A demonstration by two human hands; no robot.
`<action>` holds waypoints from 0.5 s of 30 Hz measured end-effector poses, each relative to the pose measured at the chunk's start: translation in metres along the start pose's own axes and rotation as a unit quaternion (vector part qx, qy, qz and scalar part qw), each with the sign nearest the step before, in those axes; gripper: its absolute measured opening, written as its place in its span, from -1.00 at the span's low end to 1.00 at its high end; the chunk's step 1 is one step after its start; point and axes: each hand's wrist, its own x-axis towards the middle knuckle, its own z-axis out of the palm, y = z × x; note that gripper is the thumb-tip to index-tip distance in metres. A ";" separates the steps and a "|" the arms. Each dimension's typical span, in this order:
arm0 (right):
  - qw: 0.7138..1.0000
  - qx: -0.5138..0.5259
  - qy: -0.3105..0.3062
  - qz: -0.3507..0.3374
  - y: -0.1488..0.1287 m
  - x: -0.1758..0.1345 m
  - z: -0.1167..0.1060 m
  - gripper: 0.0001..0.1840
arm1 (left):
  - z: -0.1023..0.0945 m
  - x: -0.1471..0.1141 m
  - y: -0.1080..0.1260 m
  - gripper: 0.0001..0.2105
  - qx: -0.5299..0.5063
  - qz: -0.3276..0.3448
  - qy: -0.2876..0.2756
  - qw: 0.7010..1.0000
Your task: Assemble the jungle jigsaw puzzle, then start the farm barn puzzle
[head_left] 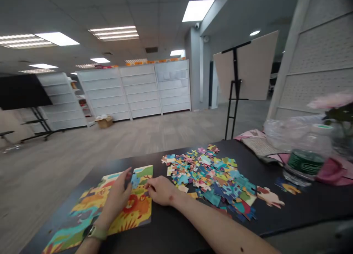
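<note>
A partly assembled jigsaw puzzle [140, 210] with animal pictures lies flat on the dark table, and a gap shows in its upper part. Over its middle rests my left hand [120, 189], fingers stretched out and apart, a watch on the wrist. My right hand [160, 189] is at the puzzle's right edge with its fingers curled together; whatever is between the fingertips is hidden. To the right lies a heap of loose puzzle pieces [205, 173]. My left hand and forearm cover part of the picture.
On the table's right side stand a plastic bottle with a green label [306, 162], a crumpled clear bag [286, 132] and pink cloth [335, 171]. Beyond the table are an easel board [256, 70], white shelves [140, 88] and a cardboard box [104, 122].
</note>
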 end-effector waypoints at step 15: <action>0.981 0.009 0.190 0.043 0.018 0.008 -0.038 -0.60 | 0.078 -0.060 0.179 -0.51 0.054 0.162 -0.243 0.955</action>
